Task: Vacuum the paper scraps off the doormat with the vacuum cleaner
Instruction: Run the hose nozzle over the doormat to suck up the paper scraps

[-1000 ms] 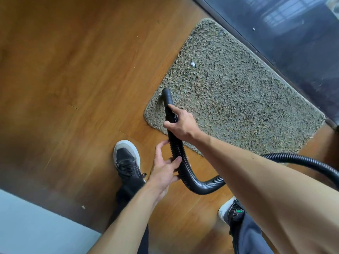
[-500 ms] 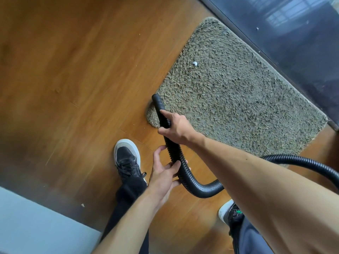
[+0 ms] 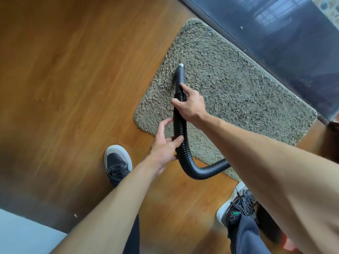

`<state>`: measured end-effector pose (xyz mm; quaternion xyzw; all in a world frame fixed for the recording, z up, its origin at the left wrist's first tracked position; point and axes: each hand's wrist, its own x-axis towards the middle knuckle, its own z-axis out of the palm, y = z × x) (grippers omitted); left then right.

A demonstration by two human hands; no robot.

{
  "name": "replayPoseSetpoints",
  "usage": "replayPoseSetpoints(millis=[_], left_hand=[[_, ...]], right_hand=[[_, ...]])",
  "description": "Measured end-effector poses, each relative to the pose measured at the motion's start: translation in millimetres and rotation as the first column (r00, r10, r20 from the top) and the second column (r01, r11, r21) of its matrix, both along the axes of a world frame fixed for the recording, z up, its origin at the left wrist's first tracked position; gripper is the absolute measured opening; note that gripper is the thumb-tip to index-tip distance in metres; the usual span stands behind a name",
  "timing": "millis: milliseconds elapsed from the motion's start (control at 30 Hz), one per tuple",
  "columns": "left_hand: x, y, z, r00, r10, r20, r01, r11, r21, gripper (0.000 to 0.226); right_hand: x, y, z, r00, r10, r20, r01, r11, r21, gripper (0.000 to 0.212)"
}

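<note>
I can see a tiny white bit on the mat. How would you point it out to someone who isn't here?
Find the shaggy grey-green doormat on the wooden floor, beside the dark glass door. A black ribbed vacuum hose, gripped by the right hand, reaches onto it. The paper scrap sits right at the hose's smooth tip, the only white speck on the mat's dull pile.

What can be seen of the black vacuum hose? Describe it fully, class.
The vacuum hose is black ribbed plastic with a smooth nozzle end, whose tip meets a white paper scrap on the doormat. The right hand grips it near the nozzle; the left hand holds it lower. It bends right and passes under the right forearm.
</note>
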<state>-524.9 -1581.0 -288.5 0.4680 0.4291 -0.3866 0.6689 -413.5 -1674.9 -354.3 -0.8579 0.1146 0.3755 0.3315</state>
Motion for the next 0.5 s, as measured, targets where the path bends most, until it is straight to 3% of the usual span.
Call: replayPoseSetpoints(millis=[500], left_hand=[[14.2, -0.1, -8.1, 0.998, -0.07, 0.005, 0.07, 0.998, -0.01, 0.056]], right_hand=[[7.7, -4.1, -3.3, 1.0, -0.006, 0.01, 0.006, 1.0, -0.02, 0.076]])
